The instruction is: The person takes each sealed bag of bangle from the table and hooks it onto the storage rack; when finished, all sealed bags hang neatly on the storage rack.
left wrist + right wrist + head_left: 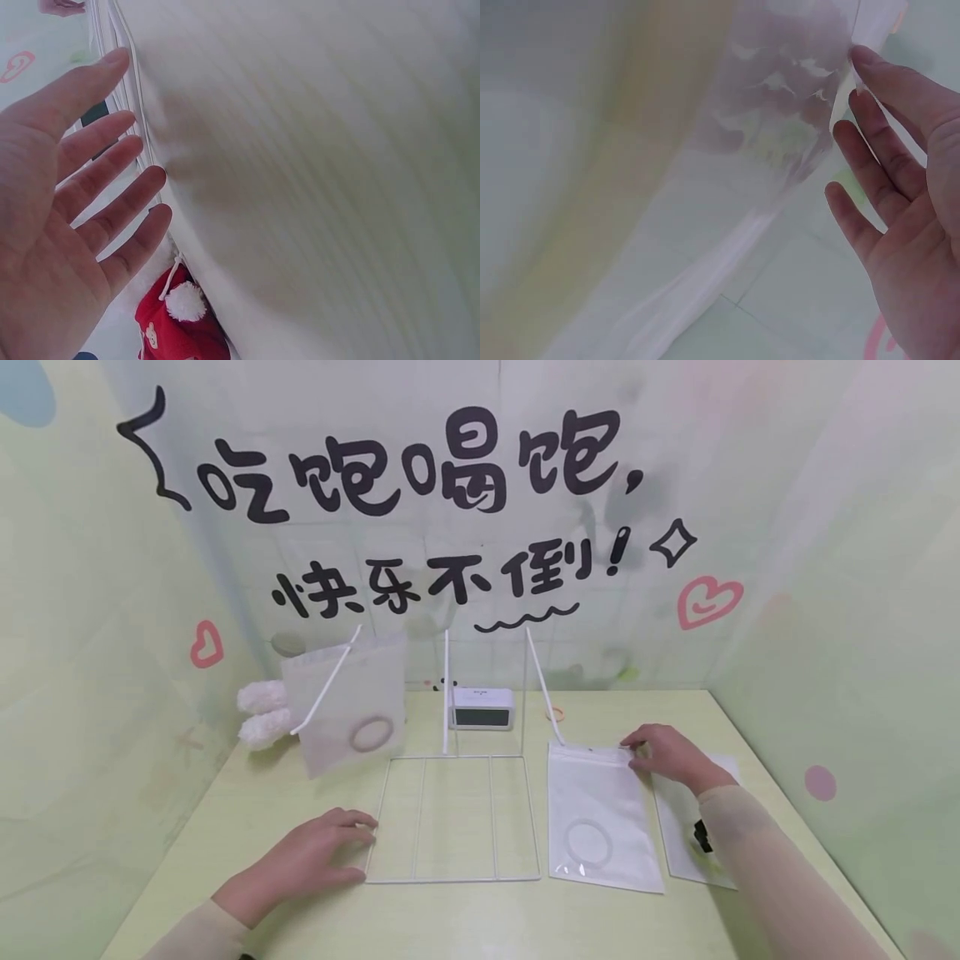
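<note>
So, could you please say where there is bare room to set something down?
Bare table lies in front of the wire rack, and between the left hand and the hanging pouch. The right is crowded: the right hand pinches a white pouch, beside another pouch.

A wire rack [456, 757] stands on the table [450, 927] at lower centre, a clock [482, 698] behind it. One pouch [352, 702] is at its upper left, another pouch [603, 802] between the rack and a third pouch [679, 839] at lower right.
</note>
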A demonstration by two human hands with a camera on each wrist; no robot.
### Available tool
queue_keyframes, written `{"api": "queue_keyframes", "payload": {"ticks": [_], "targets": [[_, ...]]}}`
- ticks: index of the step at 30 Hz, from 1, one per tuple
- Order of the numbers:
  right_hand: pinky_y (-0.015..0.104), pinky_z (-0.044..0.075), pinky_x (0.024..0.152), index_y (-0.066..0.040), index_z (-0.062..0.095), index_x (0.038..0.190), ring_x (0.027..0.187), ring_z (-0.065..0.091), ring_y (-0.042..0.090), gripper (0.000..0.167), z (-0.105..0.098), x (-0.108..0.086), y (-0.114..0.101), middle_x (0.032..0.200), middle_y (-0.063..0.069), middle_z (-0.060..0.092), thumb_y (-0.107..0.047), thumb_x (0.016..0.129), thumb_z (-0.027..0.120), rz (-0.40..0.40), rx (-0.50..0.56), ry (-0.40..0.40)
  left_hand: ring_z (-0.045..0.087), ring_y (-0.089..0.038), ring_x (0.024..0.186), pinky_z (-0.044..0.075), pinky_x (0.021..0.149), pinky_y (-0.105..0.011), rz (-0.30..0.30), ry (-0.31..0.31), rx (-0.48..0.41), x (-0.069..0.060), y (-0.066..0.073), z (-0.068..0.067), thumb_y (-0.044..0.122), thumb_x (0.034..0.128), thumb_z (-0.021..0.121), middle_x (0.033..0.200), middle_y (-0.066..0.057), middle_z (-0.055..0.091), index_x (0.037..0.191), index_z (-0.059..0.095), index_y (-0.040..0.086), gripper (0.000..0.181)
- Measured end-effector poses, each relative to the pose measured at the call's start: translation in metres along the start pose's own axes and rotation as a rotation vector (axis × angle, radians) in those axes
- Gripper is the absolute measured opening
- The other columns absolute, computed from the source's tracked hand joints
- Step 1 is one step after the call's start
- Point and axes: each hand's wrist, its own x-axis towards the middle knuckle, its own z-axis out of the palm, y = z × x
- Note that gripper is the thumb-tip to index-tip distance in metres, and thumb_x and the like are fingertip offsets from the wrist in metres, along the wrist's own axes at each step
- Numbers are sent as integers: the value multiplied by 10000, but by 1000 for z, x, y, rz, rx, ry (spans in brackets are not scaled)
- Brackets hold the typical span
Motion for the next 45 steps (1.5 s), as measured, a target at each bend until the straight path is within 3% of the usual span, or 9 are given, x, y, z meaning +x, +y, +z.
{"api": "queue_keyframes", "payload": {"ticks": [11,16,23,30,35,39,45], "targets": [[506,571,875,-114,765,952,913,675,253,60,-8,-8,-15,926,2,704,-113,897,791,8,-42,69,645,-227,1190,592,950,-448,-12,-6,7,-1,1,0,371,779,869,1331,55,672,1142,762,211,411],[521,575,858,-146,752,932,924,700,292,48,-15,-17,-28,930,-4,738,-120,903,781,-13,-90,110,647,-221,1180,594,944,-440,-3,5,8,-1,3,-2,360,775,874,1322,48,676,1135,764,200,410],[493,571,841,-173,752,968,916,717,254,48,-21,-30,-50,928,-33,761,-144,930,747,-12,-76,170,647,-223,1178,595,939,-443,5,10,4,0,6,-2,348,773,879,1318,42,679,1135,765,190,411],[451,571,793,-151,758,944,859,715,221,93,-25,-41,-73,894,-50,751,-86,882,782,-162,-80,355,631,-220,1190,587,964,-451,0,13,16,-1,5,-1,360,779,870,1328,43,677,1160,763,185,433],[332,537,785,-135,765,935,834,694,155,154,-32,-44,-87,883,-83,747,-35,827,813,-270,-63,486,625,-209,1194,586,972,-453,5,29,23,0,4,-1,358,766,877,1327,49,678,1158,762,185,443],[236,486,815,-153,761,934,846,683,140,208,-39,-47,-100,893,-96,746,-8,798,822,-321,-30,541,624,-214,1204,583,981,-457,5,27,21,1,4,-2,349,763,882,1330,47,678,1156,763,180,445],[273,471,834,-160,749,933,861,672,133,235,-50,-52,-122,898,-93,739,9,781,811,-380,0,592,618,-225,1212,578,989,-469,-15,-3,13,0,6,-3,352,773,878,1340,41,673,1169,760,183,446]]}}
